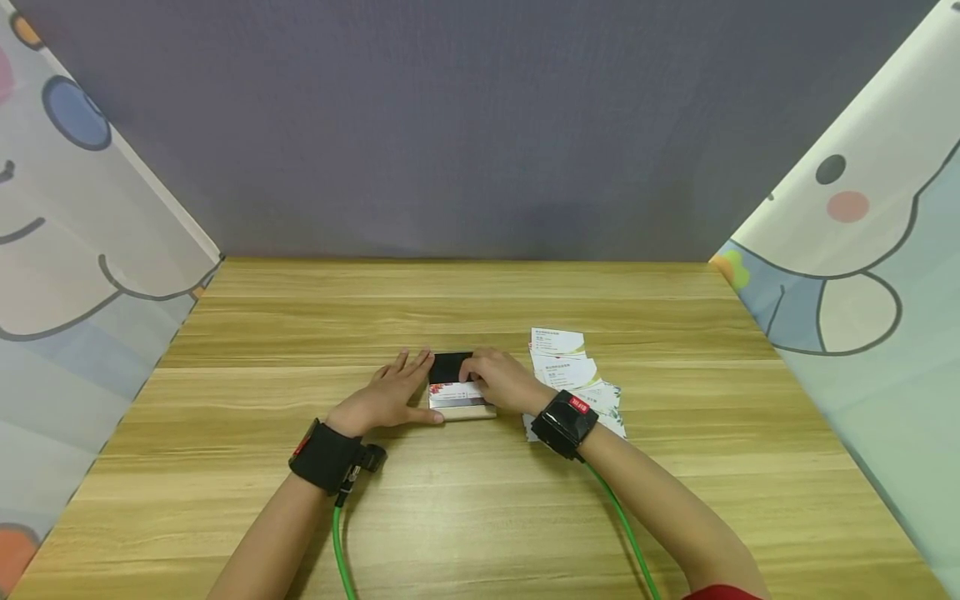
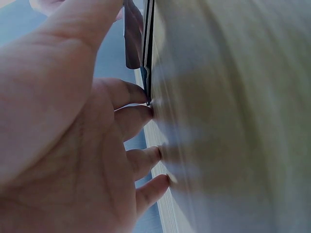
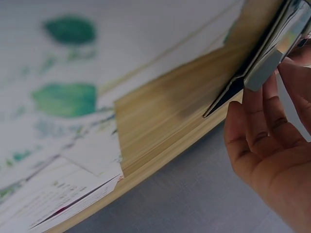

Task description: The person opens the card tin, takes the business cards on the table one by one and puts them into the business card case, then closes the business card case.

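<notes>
Flat shiny-edged case, black-lined; wood-grain tabletop.

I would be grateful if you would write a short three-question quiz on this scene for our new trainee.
1. Multiple choice: Which hand lies with spread fingers at the left edge of the open card case?
A) Left
B) Right

2. True or false: In the head view, the loose cards lie to the right of the case.

3. Fill in the blank: The far half of the open case looks ____ inside.

Key:
1. A, the left hand.
2. True.
3. Black.
</notes>
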The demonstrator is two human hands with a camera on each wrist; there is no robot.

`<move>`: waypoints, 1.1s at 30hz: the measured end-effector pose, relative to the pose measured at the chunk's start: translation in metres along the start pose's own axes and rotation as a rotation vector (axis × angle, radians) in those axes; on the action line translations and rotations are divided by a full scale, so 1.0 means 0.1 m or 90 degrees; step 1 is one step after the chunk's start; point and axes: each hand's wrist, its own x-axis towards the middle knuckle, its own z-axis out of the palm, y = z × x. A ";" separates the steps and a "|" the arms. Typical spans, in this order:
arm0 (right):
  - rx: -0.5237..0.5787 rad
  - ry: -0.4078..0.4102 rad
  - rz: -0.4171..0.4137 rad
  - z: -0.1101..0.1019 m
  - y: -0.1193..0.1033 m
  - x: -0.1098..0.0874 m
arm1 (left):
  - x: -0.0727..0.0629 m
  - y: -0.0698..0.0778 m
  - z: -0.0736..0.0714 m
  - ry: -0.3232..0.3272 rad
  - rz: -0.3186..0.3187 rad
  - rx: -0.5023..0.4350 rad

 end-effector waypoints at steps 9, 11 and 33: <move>0.042 0.005 0.033 -0.05 0.07 -0.03 | 0.00 0.00 0.00 0.000 0.000 0.001; 0.040 0.016 0.041 -0.07 0.10 -0.04 | 0.00 -0.01 0.00 0.001 0.002 0.002; 0.008 0.103 0.162 -0.38 0.78 -0.39 | 0.00 0.00 -0.01 -0.003 0.005 0.001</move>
